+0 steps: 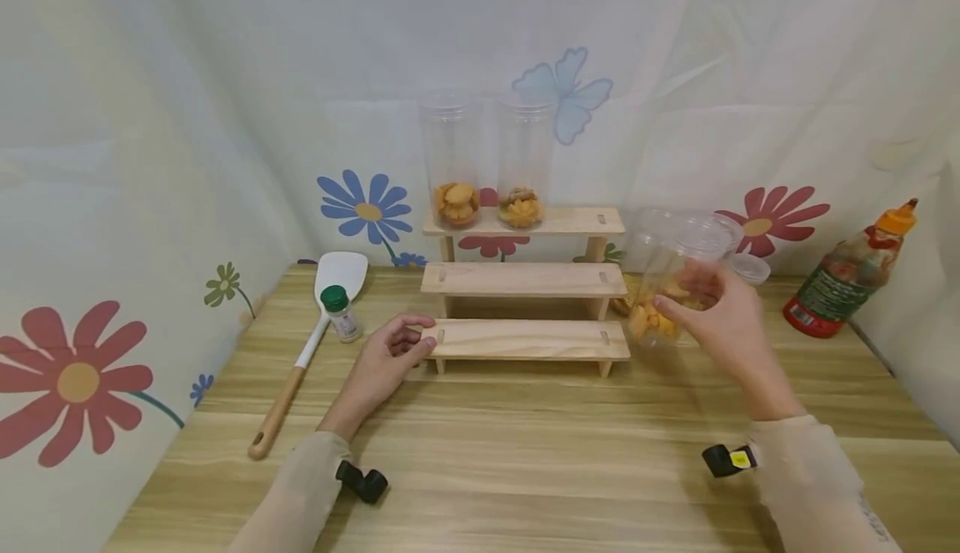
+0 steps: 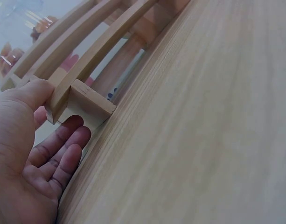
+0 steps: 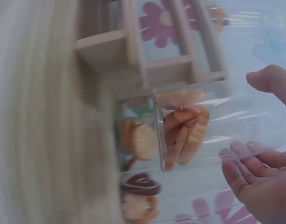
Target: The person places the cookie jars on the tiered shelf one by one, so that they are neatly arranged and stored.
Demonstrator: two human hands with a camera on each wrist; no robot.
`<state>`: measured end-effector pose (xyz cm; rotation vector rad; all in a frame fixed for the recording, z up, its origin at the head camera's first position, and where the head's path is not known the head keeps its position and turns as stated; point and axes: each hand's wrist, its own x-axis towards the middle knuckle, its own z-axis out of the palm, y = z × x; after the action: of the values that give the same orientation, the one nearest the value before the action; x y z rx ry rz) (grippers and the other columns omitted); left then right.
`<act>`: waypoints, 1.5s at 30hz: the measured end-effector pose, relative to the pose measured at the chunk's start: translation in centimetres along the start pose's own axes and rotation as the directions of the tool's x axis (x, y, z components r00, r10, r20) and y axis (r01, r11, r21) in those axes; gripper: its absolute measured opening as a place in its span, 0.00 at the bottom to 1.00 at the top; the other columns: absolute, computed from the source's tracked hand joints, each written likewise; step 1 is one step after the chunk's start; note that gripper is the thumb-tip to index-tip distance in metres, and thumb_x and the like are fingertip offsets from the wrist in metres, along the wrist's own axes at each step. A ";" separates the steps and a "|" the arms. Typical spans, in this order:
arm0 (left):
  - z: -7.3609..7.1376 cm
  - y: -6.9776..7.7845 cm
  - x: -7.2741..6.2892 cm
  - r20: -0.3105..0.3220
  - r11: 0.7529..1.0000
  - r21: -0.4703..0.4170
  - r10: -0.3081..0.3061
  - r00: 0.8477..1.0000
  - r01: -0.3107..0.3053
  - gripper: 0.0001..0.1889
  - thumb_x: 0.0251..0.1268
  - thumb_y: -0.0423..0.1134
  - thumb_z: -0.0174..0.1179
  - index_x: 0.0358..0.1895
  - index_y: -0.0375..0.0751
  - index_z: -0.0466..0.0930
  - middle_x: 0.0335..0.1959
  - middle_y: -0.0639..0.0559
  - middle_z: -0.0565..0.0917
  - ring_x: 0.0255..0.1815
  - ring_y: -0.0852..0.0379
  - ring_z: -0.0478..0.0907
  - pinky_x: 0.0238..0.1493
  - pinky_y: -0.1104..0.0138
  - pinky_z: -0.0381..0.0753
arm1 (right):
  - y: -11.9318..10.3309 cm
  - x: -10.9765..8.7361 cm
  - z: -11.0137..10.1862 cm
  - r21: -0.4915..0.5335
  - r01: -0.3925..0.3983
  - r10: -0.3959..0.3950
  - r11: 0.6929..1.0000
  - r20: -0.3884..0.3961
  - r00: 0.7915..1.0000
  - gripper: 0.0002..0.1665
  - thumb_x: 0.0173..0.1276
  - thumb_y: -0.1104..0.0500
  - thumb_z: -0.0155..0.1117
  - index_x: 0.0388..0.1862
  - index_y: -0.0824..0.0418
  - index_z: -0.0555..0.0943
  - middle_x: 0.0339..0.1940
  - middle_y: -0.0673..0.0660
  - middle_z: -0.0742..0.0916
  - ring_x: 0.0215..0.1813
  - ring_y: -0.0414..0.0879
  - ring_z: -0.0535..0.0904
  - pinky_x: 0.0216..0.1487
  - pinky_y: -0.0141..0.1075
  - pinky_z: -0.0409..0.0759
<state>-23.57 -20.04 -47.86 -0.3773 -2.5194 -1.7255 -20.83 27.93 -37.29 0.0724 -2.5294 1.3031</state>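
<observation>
Cookie jar (image 1: 666, 273) is gripped in the right hand (image 1: 722, 309), while the left hand (image 1: 386, 361) pinches the wooden stand (image 1: 522, 279).

Pale grained-wood shelf (image 1: 523, 279); colourless jar (image 3: 226, 123); golden-brown cookies (image 3: 187, 133); olive-tan streaked surface (image 1: 540, 453); white cloth (image 1: 315, 61), red and blue flowers (image 1: 77, 382); red bottle (image 1: 843, 286), orange cap (image 1: 897, 218).

The table (image 1: 540, 461) bears a rack (image 1: 525, 279), spatula (image 1: 309, 347), shaker (image 1: 343, 318) and bottle (image 1: 843, 282).

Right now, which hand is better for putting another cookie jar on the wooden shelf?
Probably the right hand: it holds a clear jar with cookies inside, near the wooden shelf. The left hand grips the lowest step at its left end.
</observation>
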 end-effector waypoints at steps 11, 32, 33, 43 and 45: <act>-0.1 0.0 -0.1 -0.001 1.000 0.007 -0.010 1.000 0.010 0.17 0.82 0.47 0.70 0.66 0.50 0.85 0.48 0.46 0.90 0.49 0.51 0.85 0.49 0.66 0.82 | -3.0 -1.1 -1.7 -0.011 0.117 -0.118 0.993 -0.127 0.985 0.44 0.71 0.51 0.85 0.80 0.62 0.77 0.63 0.63 0.87 0.59 0.40 0.80 0.59 0.18 0.73; -0.1 0.1 -0.2 -0.001 1.000 -0.004 0.002 1.000 -0.002 0.18 0.83 0.47 0.70 0.67 0.47 0.85 0.49 0.42 0.90 0.49 0.47 0.85 0.48 0.67 0.81 | -9.5 2.7 -2.0 0.069 0.131 -0.126 0.989 -0.071 0.989 0.47 0.71 0.43 0.83 0.83 0.52 0.74 0.66 0.50 0.85 0.64 0.40 0.81 0.64 0.26 0.78; -0.1 0.1 -0.2 -0.003 1.000 -0.004 0.001 1.000 -0.001 0.18 0.83 0.47 0.70 0.67 0.47 0.86 0.49 0.42 0.90 0.49 0.48 0.85 0.48 0.67 0.81 | -9.8 3.1 -1.8 0.080 0.135 -0.129 0.988 -0.067 0.989 0.47 0.71 0.42 0.83 0.83 0.52 0.74 0.67 0.51 0.85 0.65 0.40 0.81 0.66 0.28 0.79; 0.0 0.0 -0.2 -0.001 1.000 -0.015 0.005 1.000 -0.005 0.17 0.83 0.47 0.69 0.66 0.47 0.86 0.48 0.42 0.90 0.47 0.48 0.85 0.47 0.68 0.82 | -12.0 7.6 0.7 0.135 0.150 -0.143 0.979 -0.056 0.988 0.50 0.68 0.38 0.85 0.81 0.57 0.74 0.70 0.60 0.84 0.67 0.51 0.81 0.73 0.41 0.79; 0.0 0.0 -0.1 -0.002 1.000 -0.016 0.008 1.000 -0.008 0.17 0.83 0.47 0.69 0.66 0.47 0.86 0.48 0.42 0.90 0.48 0.47 0.85 0.47 0.68 0.82 | -12.2 8.4 1.1 0.142 0.138 -0.132 0.980 -0.048 0.990 0.52 0.68 0.38 0.85 0.81 0.59 0.74 0.70 0.61 0.83 0.69 0.54 0.81 0.74 0.43 0.78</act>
<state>-23.46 -20.09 -47.87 -0.3866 -2.5012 -1.7429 -26.92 20.57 -25.92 0.2436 -2.3494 1.4175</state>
